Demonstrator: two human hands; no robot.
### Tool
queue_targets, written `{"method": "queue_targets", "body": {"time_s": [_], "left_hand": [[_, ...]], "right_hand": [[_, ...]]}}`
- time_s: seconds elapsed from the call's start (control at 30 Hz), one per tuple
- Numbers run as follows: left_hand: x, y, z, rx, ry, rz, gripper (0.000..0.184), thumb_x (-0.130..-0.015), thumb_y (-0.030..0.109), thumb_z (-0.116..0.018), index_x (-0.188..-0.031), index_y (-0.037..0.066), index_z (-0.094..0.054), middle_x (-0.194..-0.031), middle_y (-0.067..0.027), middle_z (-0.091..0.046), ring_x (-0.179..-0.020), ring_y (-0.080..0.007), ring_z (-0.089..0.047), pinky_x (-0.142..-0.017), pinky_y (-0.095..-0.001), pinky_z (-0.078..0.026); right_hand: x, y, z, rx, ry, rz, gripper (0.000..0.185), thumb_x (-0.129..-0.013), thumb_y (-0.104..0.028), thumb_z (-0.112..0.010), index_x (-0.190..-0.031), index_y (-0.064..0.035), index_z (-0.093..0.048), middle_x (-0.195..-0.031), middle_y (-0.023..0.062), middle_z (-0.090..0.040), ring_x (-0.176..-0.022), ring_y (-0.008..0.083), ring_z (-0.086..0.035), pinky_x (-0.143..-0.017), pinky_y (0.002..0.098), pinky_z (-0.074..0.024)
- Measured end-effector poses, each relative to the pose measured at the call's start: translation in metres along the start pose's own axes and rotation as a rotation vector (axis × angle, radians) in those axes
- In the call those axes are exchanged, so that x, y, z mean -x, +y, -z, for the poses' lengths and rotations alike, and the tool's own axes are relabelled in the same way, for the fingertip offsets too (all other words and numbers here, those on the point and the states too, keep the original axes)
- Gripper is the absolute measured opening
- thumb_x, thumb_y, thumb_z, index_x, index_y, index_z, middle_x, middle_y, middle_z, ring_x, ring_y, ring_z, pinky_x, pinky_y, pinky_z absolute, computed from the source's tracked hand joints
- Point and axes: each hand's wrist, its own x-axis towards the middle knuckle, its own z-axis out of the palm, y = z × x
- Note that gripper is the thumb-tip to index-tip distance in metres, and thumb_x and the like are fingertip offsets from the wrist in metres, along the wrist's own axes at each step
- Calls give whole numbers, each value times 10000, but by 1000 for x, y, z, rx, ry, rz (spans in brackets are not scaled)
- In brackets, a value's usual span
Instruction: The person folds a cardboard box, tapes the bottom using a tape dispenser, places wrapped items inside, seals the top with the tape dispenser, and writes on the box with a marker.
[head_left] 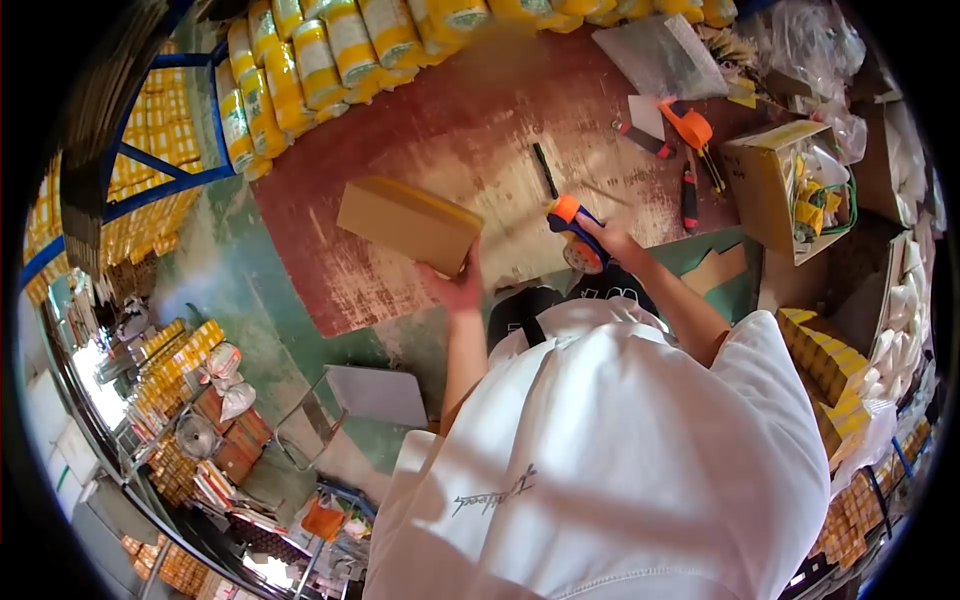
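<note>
In the head view my left hand (458,285) grips the lower right end of a closed brown cardboard box (408,222) above the worn red table (330,290). My right hand (612,240) is wrapped round an orange and dark blue tool (575,235) with a round, pale end. A dark green rod (545,170) lies just above that tool. The box and the tool are apart, with bare tabletop between them.
Red-and-black tools (689,195) and an orange tape dispenser (688,125) lie at the table's right. Beside them stands an open carton (765,175) of mixed items. Yellow wrapped rolls (320,65) line the far edge. A bubble-wrap sheet (660,58) lies at upper right.
</note>
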Motion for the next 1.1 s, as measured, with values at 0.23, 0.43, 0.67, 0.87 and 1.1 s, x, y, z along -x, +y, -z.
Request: {"method": "queue_targets", "body": {"time_s": [0.23, 0.43, 0.67, 0.87, 1.1], "left_hand": [[15, -51, 3, -396, 171, 278, 859, -932, 527, -703, -1516, -16, -383, -1473, -208, -528, -1316, -343, -561, -1060, -437, -524], [47, -11, -81, -1154, 400, -319, 907, -885, 592, -709, -1523, 90, -305, -1507, -194, -461, -1323, -308, -500, -1056, -447, -463], [-64, -68, -157, -1684, 1324, -431, 1333, -754, 581, -806, -1591, -59, 12, -1455, -260, -378, -1344, -359, -430, -1110, -516, -392], [5, -48, -119, -2082, 846, -714, 1143, -798, 272, -735, -1584, -92, 9, -1434, -372, -346, -1263, -478, -462, -1037, -545, -441], [68, -44, -61, -2487, 464, -725, 1198, -751, 391, -816, -1659, 210, -55, -1502, -354, -298, -1283, -520, -429, -1049, -567, -427]], "right_hand": [[-9, -40, 6, 113, 52, 231, 690, -894, -646, -702, -1039, 25, -766, -846, 69, -729, -739, 124, -671, -694, 291, -546], [33, -75, -15, 240, 75, 399, 472, -912, -467, -763, -967, 2, -769, -761, 31, -706, -669, 96, -633, -606, 300, -523], [61, -79, -35, 233, 58, 617, 333, -823, -289, -877, -875, 6, -731, -700, 7, -636, -662, 62, -533, -594, 287, -468], [81, -96, -36, 296, -2, 716, 331, -808, -264, -895, -873, 15, -729, -682, 8, -613, -664, 66, -511, -584, 299, -454], [75, -112, -53, 457, -29, 590, 371, -822, -334, -876, -883, 8, -748, -664, 31, -636, -624, 84, -550, -575, 299, -468]]}}
